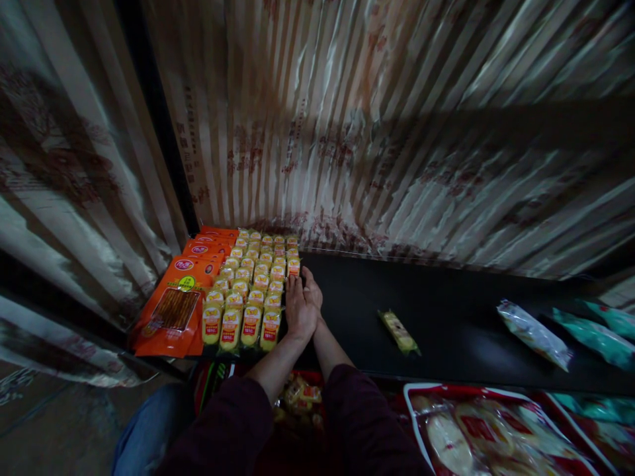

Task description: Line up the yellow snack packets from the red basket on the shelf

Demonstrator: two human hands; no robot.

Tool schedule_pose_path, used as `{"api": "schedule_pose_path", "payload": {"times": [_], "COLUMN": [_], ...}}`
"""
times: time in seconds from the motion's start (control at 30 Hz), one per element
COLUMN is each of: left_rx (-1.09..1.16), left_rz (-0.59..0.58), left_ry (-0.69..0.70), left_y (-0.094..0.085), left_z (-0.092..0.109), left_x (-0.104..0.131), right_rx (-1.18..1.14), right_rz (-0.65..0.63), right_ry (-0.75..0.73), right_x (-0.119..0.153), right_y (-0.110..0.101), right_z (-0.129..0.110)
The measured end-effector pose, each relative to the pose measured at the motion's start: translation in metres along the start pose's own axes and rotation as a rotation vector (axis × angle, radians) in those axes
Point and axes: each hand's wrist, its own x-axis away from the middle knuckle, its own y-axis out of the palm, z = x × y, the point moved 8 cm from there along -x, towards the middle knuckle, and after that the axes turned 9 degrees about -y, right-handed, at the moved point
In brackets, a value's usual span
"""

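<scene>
Small yellow wrapped cakes (252, 324) with red labels stand packed in rows on a black shelf (347, 317). My left hand (300, 311) and my right hand (312, 291) are pressed close together at the right side of these rows. Their fingers are closed about the lower part of one wrapped cake (294, 266) at the right end of a row. The fingertips are partly hidden. Farther right, a single wrapped cake (399, 332) lies flat on the shelf, apart from both hands.
Orange snack packets (171, 311) lie overlapped at the shelf's left end. A white packet (534, 334) and teal packets (595, 337) lie toward the right. Below the front edge are a white-rimmed red tray (411, 403) of packaged food and more small packs (300, 396). Patterned sheeting (347, 132) hangs behind.
</scene>
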Motion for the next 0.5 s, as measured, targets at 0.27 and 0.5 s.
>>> {"api": "schedule_pose_path", "payload": {"times": [0.27,0.5], "left_rx": [-0.057,-0.087], "left_rz": [0.003,0.044], "left_ry": [0.029,0.137], "left_y": [0.002,0.013], "left_z": [-0.005,-0.005], "left_x": [-0.002,-0.006], "right_rx": [0.17,0.283], "right_rz": [-0.104,-0.203], "right_ry": [-0.029,-0.049], "right_x": [0.0,0.0], "right_y": [0.003,0.009], "right_z": [-0.009,-0.01]}}
